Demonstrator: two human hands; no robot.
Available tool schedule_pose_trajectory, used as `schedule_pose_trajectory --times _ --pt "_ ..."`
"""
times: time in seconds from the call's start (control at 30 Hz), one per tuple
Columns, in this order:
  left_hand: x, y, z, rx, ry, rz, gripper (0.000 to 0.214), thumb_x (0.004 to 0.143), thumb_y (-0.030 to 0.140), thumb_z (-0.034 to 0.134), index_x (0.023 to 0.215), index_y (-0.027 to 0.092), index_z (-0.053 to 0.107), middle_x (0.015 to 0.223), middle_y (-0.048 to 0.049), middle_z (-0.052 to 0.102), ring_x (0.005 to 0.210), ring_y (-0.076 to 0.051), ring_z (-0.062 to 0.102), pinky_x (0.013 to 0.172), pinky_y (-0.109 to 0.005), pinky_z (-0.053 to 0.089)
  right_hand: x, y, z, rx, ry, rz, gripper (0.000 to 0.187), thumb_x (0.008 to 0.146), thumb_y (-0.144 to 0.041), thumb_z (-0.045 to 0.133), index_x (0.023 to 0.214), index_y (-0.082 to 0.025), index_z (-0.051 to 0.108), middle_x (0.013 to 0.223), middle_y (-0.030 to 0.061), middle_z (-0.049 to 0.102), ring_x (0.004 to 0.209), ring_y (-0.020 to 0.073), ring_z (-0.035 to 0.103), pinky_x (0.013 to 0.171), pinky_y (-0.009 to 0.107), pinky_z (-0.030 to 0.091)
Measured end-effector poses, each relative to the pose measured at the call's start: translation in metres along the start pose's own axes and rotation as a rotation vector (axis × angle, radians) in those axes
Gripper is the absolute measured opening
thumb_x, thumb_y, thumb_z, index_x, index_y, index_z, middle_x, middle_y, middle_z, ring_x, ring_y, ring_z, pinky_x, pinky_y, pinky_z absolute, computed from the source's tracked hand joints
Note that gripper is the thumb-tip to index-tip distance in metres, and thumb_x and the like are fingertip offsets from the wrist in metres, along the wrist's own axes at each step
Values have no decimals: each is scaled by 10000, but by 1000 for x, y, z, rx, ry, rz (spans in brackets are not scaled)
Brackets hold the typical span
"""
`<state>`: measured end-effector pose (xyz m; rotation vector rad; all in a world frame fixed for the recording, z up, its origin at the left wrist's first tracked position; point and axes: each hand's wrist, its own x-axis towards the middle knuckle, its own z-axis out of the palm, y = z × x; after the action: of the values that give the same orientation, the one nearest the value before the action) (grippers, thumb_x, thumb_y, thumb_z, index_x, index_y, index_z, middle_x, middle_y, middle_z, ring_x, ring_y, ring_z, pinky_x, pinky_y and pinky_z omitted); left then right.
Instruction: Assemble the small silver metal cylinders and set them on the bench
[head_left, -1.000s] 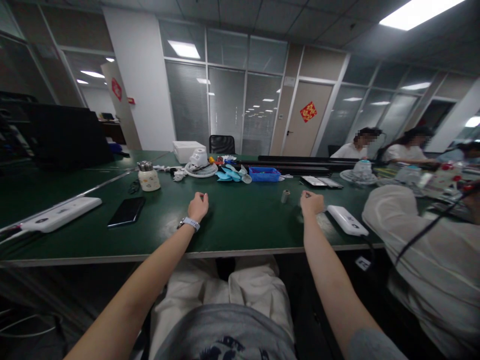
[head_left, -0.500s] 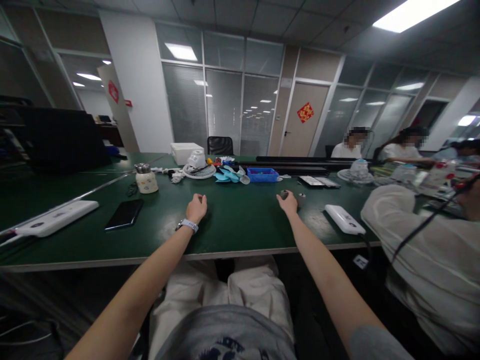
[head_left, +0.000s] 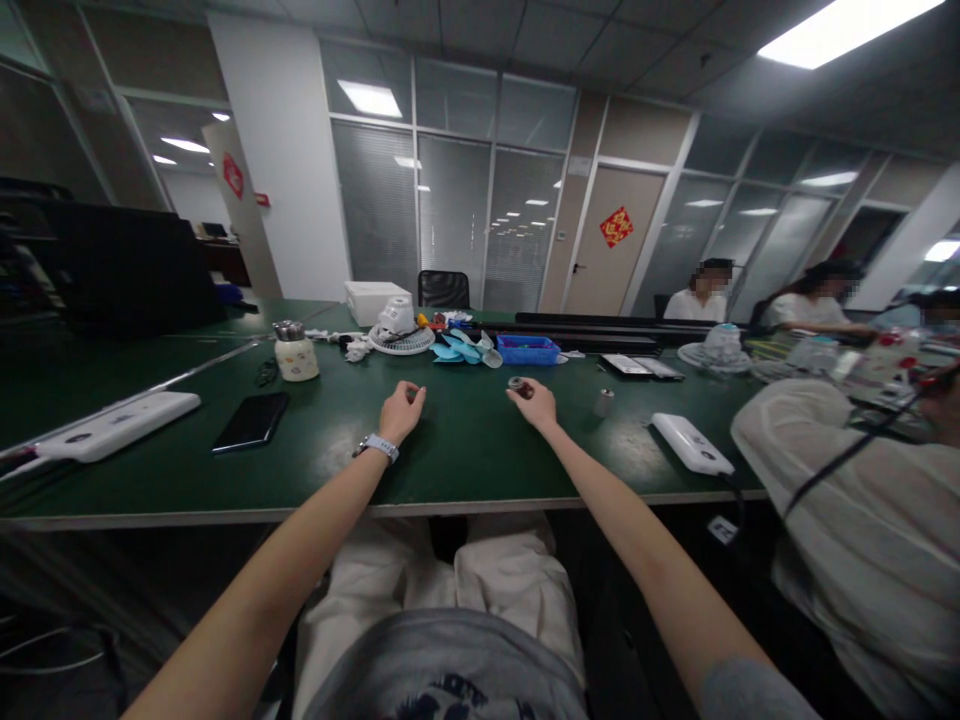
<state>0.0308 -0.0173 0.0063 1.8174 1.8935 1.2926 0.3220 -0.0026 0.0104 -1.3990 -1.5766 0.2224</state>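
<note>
My right hand is closed round a small dark cylinder with a silvery ring-like top, held upright just above or on the green table; I cannot tell whether it touches. To its right stands a small silvery metal cylinder, apart from the hand. My left hand, with a watch on the wrist, has thumb and fingers curled together. Something small and greyish may be between them, but the fingers hide most of it.
A phone, a cream jar and a white power strip lie left. Behind my hands are light-blue fan blades, a white fan grille and a blue basket. Right are a white device and a co-worker's sleeve.
My right hand has moved left, carrying the dark cylinder away from the silvery one, which stays in place. My left hand has shifted slightly right.
</note>
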Motion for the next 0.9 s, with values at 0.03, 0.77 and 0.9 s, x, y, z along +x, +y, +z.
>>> schedule_pose_trajectory --times 0.03,0.77,0.9 --pt "-1 1 0 -42 -3 55 372 866 517 473 1020 207 609 827 -51 671 722 -178 612 652 -270 431 -5 -14 15 38 -71 -69 340 748 -385 686 1048 -226 671 967 33 718 835 160 661 781 272 494" --pt "-7 15 -5 -81 203 377 346 878 448 501 921 203 742 832 -47 638 753 -150 569 714 -261 437 -48 -92 79 -153 -210 -327 330 823 -467 596 1073 -254 634 997 38 677 862 206 626 766 306 466" --pt "-1 3 -6 78 152 105 392 853 515 509 933 222 757 875 -74 689 803 -189 605 699 -273 440 -45 -86 79 -28 -214 -187 324 786 -505 643 998 -260 662 894 42 681 836 211 628 766 311 469"
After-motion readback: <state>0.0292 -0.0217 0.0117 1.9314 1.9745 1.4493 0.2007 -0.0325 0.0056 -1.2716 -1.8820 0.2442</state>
